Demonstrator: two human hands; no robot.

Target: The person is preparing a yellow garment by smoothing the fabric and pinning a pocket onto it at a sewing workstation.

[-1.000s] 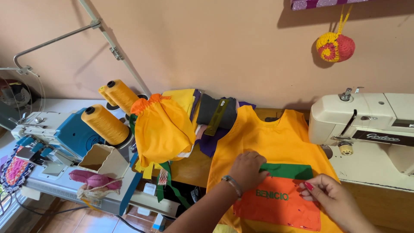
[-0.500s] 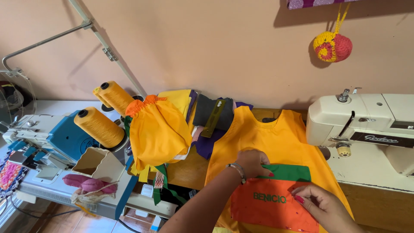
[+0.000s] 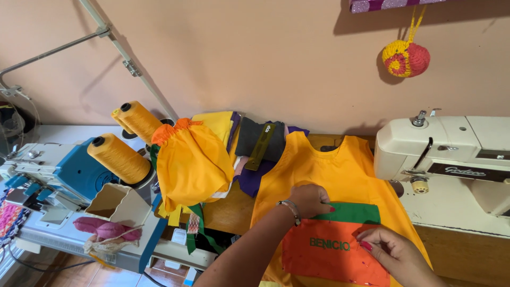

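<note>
One sleeveless yellow-orange fabric garment [image 3: 324,175] flat under both hands. One orange cloth patch with green band [image 3: 334,250] lies on it. Left hand [image 3: 309,200] curled, fingertips pinching green band's left corner. Right hand [image 3: 394,254] loosely bent, fingertips pressing patch's right edge. Left of hands: two yellow thread cones [image 3: 127,141], one yellow drawstring bag [image 3: 191,162]. Right of hands: one white sewing machine [image 3: 451,170].
</note>
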